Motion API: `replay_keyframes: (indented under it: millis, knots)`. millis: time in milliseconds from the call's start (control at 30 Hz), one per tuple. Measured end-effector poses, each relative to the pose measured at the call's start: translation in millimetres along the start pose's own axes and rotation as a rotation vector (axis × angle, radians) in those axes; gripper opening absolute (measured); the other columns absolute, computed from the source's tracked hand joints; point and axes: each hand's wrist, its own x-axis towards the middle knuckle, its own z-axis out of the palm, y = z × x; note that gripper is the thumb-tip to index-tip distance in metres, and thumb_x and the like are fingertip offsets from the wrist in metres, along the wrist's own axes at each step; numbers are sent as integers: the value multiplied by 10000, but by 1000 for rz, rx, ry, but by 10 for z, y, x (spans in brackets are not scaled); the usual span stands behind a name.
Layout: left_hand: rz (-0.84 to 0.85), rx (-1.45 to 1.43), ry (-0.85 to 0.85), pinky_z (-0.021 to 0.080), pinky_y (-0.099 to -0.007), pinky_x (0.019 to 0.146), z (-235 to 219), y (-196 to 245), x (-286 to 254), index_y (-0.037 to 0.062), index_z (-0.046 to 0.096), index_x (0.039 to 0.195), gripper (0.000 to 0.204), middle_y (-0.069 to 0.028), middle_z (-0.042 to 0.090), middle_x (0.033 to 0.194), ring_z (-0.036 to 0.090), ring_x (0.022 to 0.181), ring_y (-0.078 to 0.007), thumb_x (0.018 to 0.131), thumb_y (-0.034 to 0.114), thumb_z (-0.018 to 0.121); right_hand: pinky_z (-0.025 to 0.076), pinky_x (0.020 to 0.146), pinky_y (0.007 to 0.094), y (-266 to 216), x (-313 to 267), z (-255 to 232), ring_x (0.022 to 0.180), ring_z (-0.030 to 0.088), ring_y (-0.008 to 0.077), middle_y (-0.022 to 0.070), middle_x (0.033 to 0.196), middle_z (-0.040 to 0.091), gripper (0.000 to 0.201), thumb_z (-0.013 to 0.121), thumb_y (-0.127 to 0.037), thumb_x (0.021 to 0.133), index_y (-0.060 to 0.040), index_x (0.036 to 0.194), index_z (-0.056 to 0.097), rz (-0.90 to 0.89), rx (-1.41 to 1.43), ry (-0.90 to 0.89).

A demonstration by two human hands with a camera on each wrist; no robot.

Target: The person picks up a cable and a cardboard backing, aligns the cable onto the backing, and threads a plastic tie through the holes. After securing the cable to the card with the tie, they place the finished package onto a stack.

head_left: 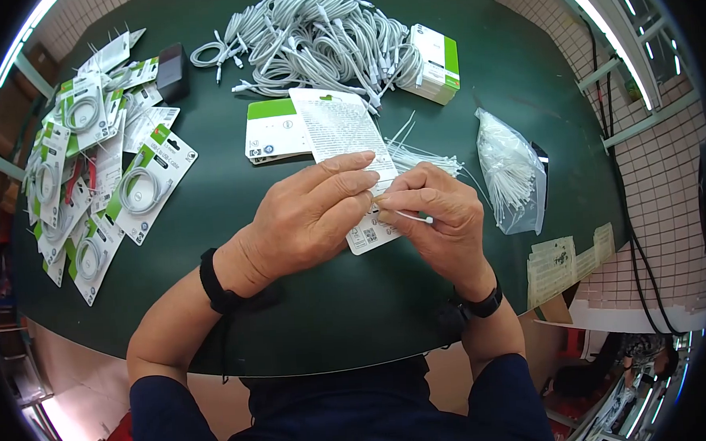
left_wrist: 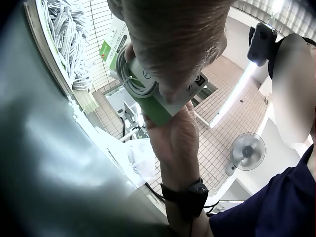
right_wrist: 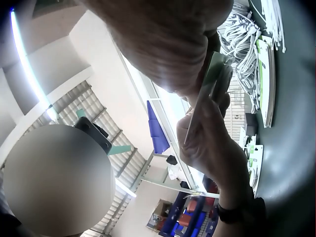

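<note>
Back side up, a printed white packaging card lies across both hands in the head view. My left hand grips it from the left, fingers over its lower half. A white cable tie is pinched between thumb and fingers of my right hand, at the card's right edge. Its small head sticks out to the right; the other end is hidden under the fingers. The left wrist view shows the card's front, green and white, with a coiled grey-white cable against it. In the right wrist view the card appears edge-on.
A heap of coiled cables lies at the back, beside a block of stacked cards. More flat cards lie behind the left hand. Loose cable ties and a clear bag of ties lie right. Carded cables pile up left.
</note>
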Motion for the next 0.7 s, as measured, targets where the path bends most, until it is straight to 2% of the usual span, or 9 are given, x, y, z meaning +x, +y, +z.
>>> replay_keyframes:
  millis: [300, 433, 533, 567, 600, 667, 700]
  knots:
    - [36, 265, -6, 579, -336, 740, -158, 411, 150, 35, 684, 862, 166, -86, 753, 973, 753, 932, -267, 720, 49, 770, 534, 680, 277, -117, 38, -180, 779, 693, 179, 109, 872, 750, 178, 841, 30, 794, -11, 947, 759, 89, 139, -114]
    - [46, 173, 27, 549, -319, 716, -151, 456, 213, 48, 690, 877, 148, -60, 744, 929, 745, 865, -235, 750, 51, 767, 520, 647, 288, -130, 42, -263, 743, 682, 182, 131, 836, 754, 127, 820, -16, 832, 11, 935, 751, 103, 212, -159]
    - [-76, -123, 30, 564, -330, 729, -61, 441, 153, 47, 697, 901, 83, -75, 735, 899, 740, 829, -255, 846, 70, 755, 514, 646, 299, -44, 35, -302, 713, 664, 184, 139, 877, 747, 154, 808, -56, 855, 20, 972, 742, 101, 328, -174]
    - [-77, -126, 23, 564, -330, 729, -71, 446, 151, 47, 697, 901, 83, -75, 735, 899, 740, 829, -255, 846, 70, 755, 511, 646, 304, -29, 24, -298, 698, 655, 185, 143, 897, 744, 172, 802, -76, 866, 24, 991, 738, 95, 387, -181]
    - [-156, -199, 2, 567, -329, 732, -92, 453, 155, 42, 696, 935, 70, -75, 738, 898, 738, 827, -241, 893, 81, 735, 511, 646, 304, -59, 13, -280, 698, 655, 185, 143, 897, 744, 172, 802, -76, 866, 24, 991, 738, 98, 391, -176]
    - [-317, -342, -40, 574, -328, 738, -142, 466, 166, 31, 694, 1003, 74, -75, 742, 896, 735, 824, -213, 988, 103, 697, 509, 669, 314, -195, 5, -225, 729, 642, 188, 136, 935, 723, 210, 786, -112, 891, 28, 1036, 726, 320, 592, 80]
    - [-318, -340, -46, 574, -328, 738, -160, 469, 174, 31, 694, 1003, 74, -75, 742, 896, 735, 824, -213, 988, 103, 697, 507, 680, 319, -225, 4, -204, 745, 635, 190, 132, 954, 713, 230, 777, -130, 904, 30, 1058, 719, 429, 689, 208]
